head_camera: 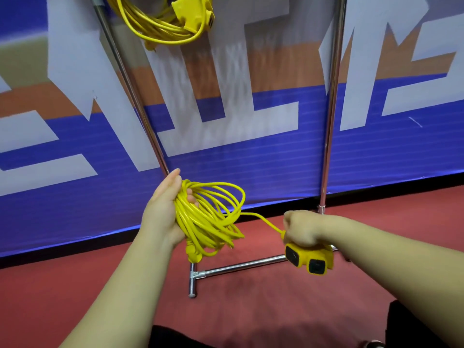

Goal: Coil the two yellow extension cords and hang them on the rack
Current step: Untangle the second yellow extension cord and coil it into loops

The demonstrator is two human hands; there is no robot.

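Note:
One yellow extension cord [160, 23] hangs coiled at the top of the metal rack [331, 116], its socket block beside the loops. My left hand [163, 209] holds the second yellow cord [208, 217] as a bundle of loops, with the plug dangling below the palm. A short straight run of cable leads right from the bundle to the yellow socket block [310, 258]. My right hand [302, 228] grips that block from above, fingers curled round it.
The rack's chrome uprights and its floor bar [238, 268] stand on a red floor [75, 285]. A blue, white and orange banner wall [251, 159] runs right behind the rack. Dark clothing shows at the bottom edge.

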